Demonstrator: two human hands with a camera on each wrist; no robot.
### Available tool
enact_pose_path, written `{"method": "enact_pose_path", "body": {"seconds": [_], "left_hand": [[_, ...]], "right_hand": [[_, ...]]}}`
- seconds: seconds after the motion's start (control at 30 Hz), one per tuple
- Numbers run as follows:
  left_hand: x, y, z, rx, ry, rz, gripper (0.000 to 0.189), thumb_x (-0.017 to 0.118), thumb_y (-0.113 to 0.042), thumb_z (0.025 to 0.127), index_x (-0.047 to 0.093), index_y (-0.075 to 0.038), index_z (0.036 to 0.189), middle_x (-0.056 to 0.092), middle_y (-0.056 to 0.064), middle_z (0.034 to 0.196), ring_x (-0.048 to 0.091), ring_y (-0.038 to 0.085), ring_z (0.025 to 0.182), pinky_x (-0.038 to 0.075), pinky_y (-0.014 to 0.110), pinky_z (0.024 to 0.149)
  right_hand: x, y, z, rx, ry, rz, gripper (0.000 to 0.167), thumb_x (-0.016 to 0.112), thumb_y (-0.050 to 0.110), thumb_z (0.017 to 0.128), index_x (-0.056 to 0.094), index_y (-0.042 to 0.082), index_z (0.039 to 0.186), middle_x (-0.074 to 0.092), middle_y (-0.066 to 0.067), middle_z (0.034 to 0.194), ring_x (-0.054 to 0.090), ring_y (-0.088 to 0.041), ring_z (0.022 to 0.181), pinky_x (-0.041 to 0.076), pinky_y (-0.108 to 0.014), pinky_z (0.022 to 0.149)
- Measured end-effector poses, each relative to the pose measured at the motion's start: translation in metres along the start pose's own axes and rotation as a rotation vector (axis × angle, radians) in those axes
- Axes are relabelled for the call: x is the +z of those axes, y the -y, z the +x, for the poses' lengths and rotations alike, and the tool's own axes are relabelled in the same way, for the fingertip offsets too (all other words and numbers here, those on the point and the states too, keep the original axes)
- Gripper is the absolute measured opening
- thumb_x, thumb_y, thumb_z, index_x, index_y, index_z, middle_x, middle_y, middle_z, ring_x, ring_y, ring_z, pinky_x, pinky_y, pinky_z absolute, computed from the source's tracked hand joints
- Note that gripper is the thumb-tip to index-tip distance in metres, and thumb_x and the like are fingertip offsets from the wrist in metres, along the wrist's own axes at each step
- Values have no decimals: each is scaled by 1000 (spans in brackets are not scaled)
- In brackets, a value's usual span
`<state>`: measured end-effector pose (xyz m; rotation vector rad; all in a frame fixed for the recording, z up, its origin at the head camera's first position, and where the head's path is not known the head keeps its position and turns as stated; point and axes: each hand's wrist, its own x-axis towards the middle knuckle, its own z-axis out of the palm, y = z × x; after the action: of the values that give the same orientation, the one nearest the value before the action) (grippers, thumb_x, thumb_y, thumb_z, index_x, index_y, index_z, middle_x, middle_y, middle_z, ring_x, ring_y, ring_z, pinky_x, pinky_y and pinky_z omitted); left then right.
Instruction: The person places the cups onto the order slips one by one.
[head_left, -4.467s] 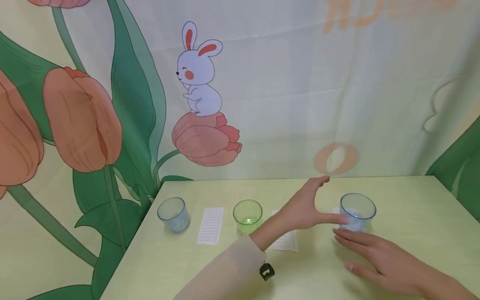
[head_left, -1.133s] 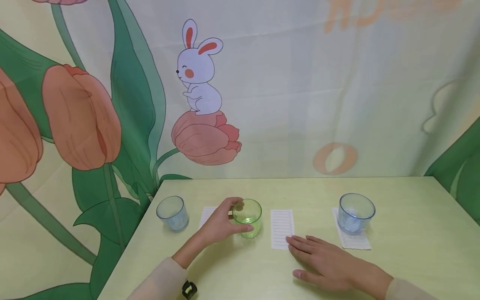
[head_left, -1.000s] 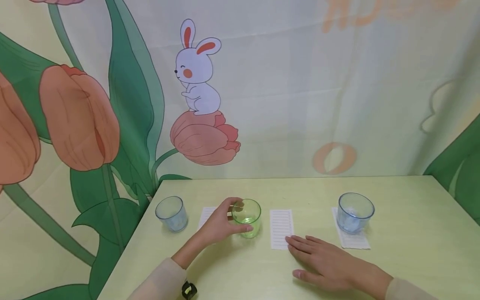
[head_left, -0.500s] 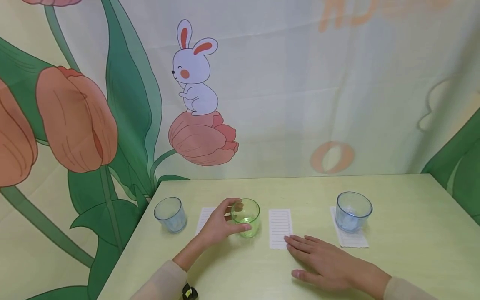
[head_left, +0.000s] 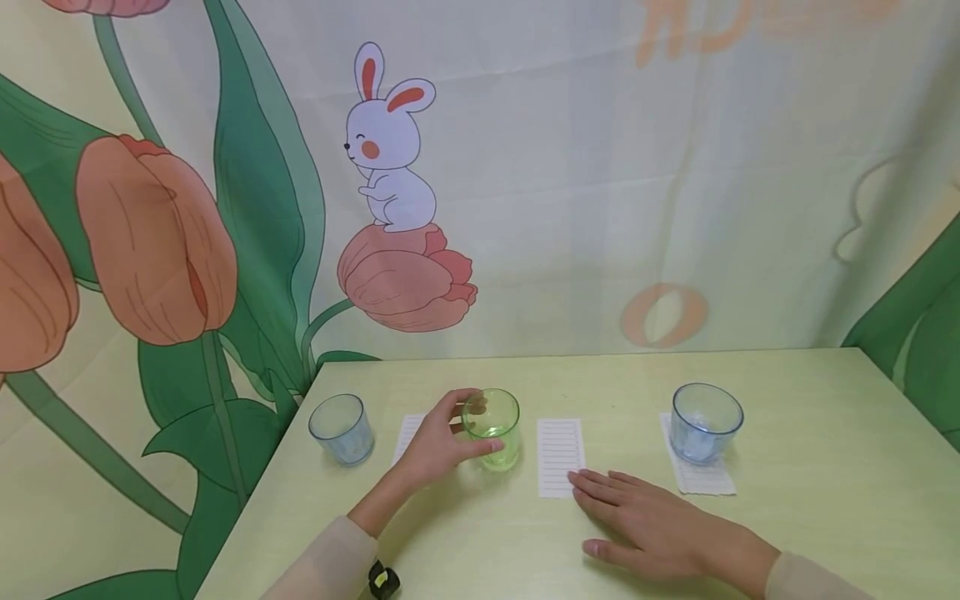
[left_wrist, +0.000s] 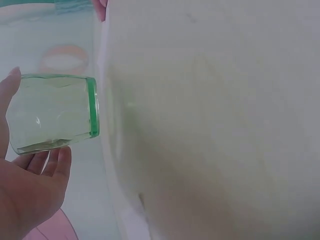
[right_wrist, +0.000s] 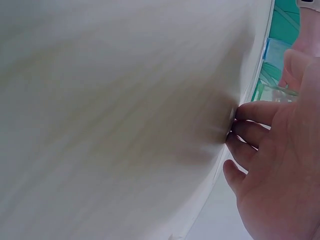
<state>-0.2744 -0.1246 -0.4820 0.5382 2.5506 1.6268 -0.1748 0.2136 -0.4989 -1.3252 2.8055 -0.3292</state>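
Observation:
My left hand (head_left: 438,446) grips a clear green drinking glass (head_left: 504,423) from its left side, thumb in front and fingers behind. In the left wrist view the glass (left_wrist: 55,112) is upright, and a narrow gap shows between its base and the table. My right hand (head_left: 652,525) lies low with fingers straight, fingertips touching the lower right corner of a lined paper slip (head_left: 560,458). The right wrist view shows those fingers (right_wrist: 250,132) at the slip's edge. Partly behind my left hand is another lined slip (head_left: 408,432).
A bluish glass (head_left: 343,429) stands at the table's left. Another blue glass (head_left: 705,423) sits at the right on a third lined slip (head_left: 708,481). The pale table (head_left: 825,500) ends at a printed cloth backdrop (head_left: 555,208).
Earlier, my left hand was open near the right blue glass; it then took hold of the green glass, which has now risen slightly. My right hand has moved left to the middle slip.

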Motion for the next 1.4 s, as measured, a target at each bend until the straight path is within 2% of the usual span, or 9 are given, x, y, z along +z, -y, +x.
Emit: {"method": "enact_pose_path", "body": {"seconds": [0.17, 0.27, 0.4, 0.63, 0.83, 1.23, 1.4], "left_hand": [[1, -10, 7, 22, 13, -1, 84, 96, -33, 80, 52, -15, 150, 60, 3, 142, 57, 23, 133, 48, 43, 113], [7, -15, 12, 56, 34, -24, 84, 95, -31, 81, 51, -12, 150, 61, 7, 142, 57, 24, 132, 48, 44, 113], [19, -22, 20, 91, 59, -30, 83, 94, -30, 82, 50, -10, 150, 61, 10, 143, 58, 25, 133, 48, 44, 113], [45, -33, 34, 128, 99, 3, 84, 95, -32, 82, 50, -12, 150, 62, 4, 140, 58, 24, 132, 49, 40, 112], [59, -32, 39, 98, 128, 31, 87, 95, -36, 81, 49, -14, 152, 61, 2, 144, 58, 17, 132, 48, 36, 112], [72, -29, 39, 44, 133, 34, 88, 95, -39, 81, 50, -16, 152, 61, 1, 142, 60, 31, 133, 52, 41, 109], [74, -31, 37, 47, 142, 44, 89, 95, -39, 80, 50, -16, 153, 60, -1, 143, 59, 26, 133, 50, 38, 110]], "right_hand": [[-2, 0, 2, 3, 4, 0, 73, 39, 59, 111, 49, 3, 158, 39, -9, 169, 39, -30, 154, 38, -55, 120], [-2, 0, 2, 13, 24, 12, 74, 38, 60, 111, 48, 4, 158, 38, -9, 169, 38, -29, 154, 37, -56, 120], [-1, -1, 3, 16, 35, 13, 75, 37, 61, 111, 47, 5, 159, 36, -9, 170, 38, -29, 155, 37, -57, 120], [0, -3, 1, -20, -17, -27, 71, 40, 58, 112, 50, 4, 157, 39, -9, 168, 40, -29, 153, 39, -56, 119], [0, -3, 1, -23, -17, -24, 71, 40, 58, 111, 50, 4, 157, 40, -9, 168, 41, -30, 152, 40, -56, 119], [-1, -5, 1, -23, -2, -4, 72, 40, 58, 112, 48, 4, 158, 39, -10, 168, 41, -31, 152, 39, -56, 119], [-1, -7, 1, -31, 0, -2, 71, 40, 57, 112, 49, 3, 158, 39, -11, 168, 41, -32, 152, 40, -57, 118]]}}
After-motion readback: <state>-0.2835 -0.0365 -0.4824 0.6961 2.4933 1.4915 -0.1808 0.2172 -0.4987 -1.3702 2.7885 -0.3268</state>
